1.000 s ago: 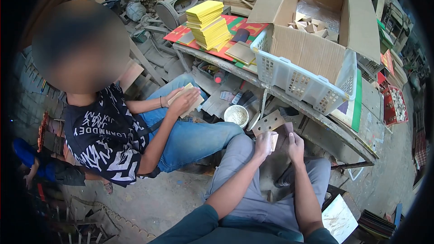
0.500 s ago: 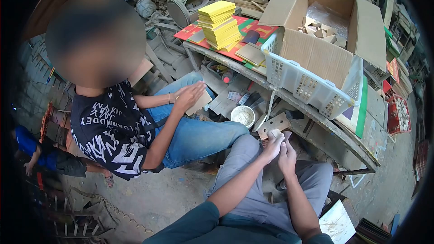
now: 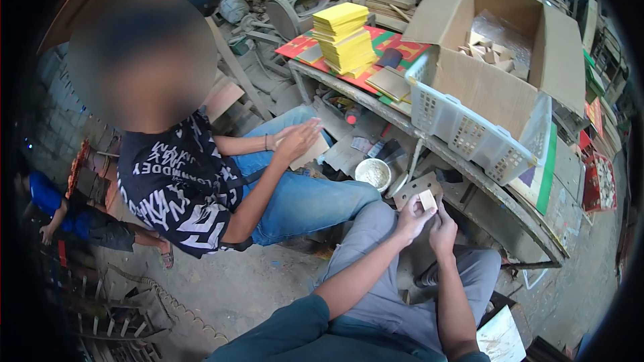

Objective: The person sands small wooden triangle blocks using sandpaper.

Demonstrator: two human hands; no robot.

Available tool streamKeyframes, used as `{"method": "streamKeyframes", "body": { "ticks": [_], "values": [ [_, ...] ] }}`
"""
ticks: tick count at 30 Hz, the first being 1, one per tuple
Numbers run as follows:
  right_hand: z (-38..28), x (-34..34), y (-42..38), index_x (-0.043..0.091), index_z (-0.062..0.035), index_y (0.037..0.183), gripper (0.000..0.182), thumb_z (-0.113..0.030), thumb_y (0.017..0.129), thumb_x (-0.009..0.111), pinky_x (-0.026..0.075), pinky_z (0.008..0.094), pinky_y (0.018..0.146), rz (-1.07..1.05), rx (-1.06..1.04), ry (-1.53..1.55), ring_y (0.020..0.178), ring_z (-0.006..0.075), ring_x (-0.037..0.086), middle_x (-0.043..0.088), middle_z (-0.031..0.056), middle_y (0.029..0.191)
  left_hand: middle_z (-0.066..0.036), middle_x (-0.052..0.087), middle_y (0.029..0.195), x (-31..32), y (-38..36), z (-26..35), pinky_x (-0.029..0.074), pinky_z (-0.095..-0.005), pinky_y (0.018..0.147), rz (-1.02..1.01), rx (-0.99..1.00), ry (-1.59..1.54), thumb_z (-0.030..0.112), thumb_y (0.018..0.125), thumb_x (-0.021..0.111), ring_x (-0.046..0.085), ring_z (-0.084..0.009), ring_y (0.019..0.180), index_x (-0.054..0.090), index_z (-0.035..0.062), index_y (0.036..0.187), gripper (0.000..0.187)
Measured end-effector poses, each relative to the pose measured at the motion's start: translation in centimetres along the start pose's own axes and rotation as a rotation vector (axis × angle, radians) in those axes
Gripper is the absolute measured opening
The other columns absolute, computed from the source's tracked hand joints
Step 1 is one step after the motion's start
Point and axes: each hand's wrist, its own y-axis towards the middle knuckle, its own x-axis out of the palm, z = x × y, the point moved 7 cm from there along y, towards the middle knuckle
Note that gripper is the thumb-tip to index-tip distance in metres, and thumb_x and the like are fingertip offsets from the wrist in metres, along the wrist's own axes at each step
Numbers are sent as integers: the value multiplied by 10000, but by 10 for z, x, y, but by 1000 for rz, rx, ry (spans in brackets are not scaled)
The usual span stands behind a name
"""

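Observation:
A small pale wooden block (image 3: pixel 426 200) is gripped in the fingers of my left hand (image 3: pixel 408 220), above my lap. Close beside it, my right hand (image 3: pixel 443 233) is closed on a small dark flat piece that looks like sandpaper (image 3: pixel 439 198); only its edge shows past the fingers. Behind both hands leans a wooden board with holes (image 3: pixel 407 192). A white bucket (image 3: pixel 373 174) with pale contents stands to the left of the board, next to the knee of the person seated there.
That person's hands (image 3: pixel 302 139) hold a flat wooden piece. On the long bench (image 3: pixel 483 191) are a stack of yellow boards (image 3: pixel 345 43) and a white plastic basket (image 3: pixel 463 131), which bears a cardboard box (image 3: pixel 483 87) with wooden pieces inside. A white board (image 3: pixel 503 337) lies at lower right.
The view has shifted, moving the scene rightward in the picture. In my left hand the block has turned and now shows a pale face. The dark piece is more hidden by my right hand.

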Motion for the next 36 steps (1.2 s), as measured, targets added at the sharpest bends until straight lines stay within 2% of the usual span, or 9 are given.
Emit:
{"method": "streamKeyframes", "body": {
  "ticks": [4, 7, 14, 17, 23, 26, 28, 32, 36],
  "values": [
    [-26, 4, -13, 461, -1, 1329, 450, 75, 890, 395, 437, 342, 946, 84, -131, 38, 1199, 308, 499, 495, 232, 1288, -108, 577, 1149, -7, 7, -5, 445, -295, 929, 10, 25, -39, 51, 864, 650, 561, -168, 1081, 436, 12, 1203, 403],
    [7, 0, 2, 461, 33, 1313, 431, 76, 889, 393, 427, 340, 969, 59, 62, -9, 1207, 305, 499, 502, 241, 1284, -109, 576, 1161, 3, -3, 4, 444, -291, 938, -45, 8, -36, 53, 863, 651, 562, -163, 1072, 417, 15, 1244, 448],
    [-6, -10, -12, 496, -31, 1314, 481, 81, 856, 397, 479, 350, 857, 343, -289, -82, 996, 295, 649, 598, 281, 1094, -88, 555, 1172, 5, -3, 8, 448, -295, 936, -79, 40, -121, 62, 863, 656, 546, -155, 1082, 417, 43, 1259, 462],
    [52, -17, 12, 468, -89, 1350, 524, 64, 851, 428, 490, 335, 807, 110, 151, -179, 924, 278, 672, 594, 300, 1013, -87, 553, 1174, 8, -4, 10, 448, -295, 943, -92, 86, -146, 64, 865, 656, 543, -156, 1096, 412, 35, 1263, 468],
    [-21, -19, -10, 433, -28, 1365, 530, 101, 852, 398, 426, 288, 920, 190, -282, -58, 1107, 228, 590, 553, 261, 1227, -100, 550, 1172, 5, 1, 11, 443, -310, 957, -22, 128, 2, 29, 826, 690, 551, -170, 1101, 393, 12, 1258, 525],
    [7, -6, -6, 469, -15, 1328, 504, 77, 833, 434, 464, 303, 850, 70, 105, -5, 1040, 214, 622, 569, 294, 1136, -112, 554, 1164, 14, -4, 11, 449, -307, 945, -115, 156, 83, 12, 815, 691, 551, -176, 1103, 387, 18, 1264, 542],
    [16, -7, 1, 498, 0, 1293, 471, 72, 832, 432, 478, 305, 813, 55, 97, -23, 1006, 205, 633, 575, 295, 1111, -124, 558, 1170, 18, -8, 17, 450, -308, 942, -157, 178, 168, -14, 837, 641, 554, -193, 1119, 394, 23, 1259, 491],
    [-18, -5, -15, 529, 38, 1253, 480, 101, 788, 426, 490, 336, 833, 269, -273, -60, 1013, 336, 630, 587, 314, 1045, -146, 576, 1153, 4, 0, 14, 465, -303, 917, 17, 190, 151, -93, 815, 600, 576, -199, 1087, 382, 15, 1259, 506],
    [14, -3, 5, 554, -19, 1254, 484, 82, 795, 436, 504, 354, 799, 56, 126, -25, 947, 342, 653, 582, 326, 969, -150, 580, 1157, 12, -8, 12, 466, -310, 926, -78, 214, 224, -94, 798, 626, 581, -202, 1088, 382, 15, 1251, 526]
  ]
}}
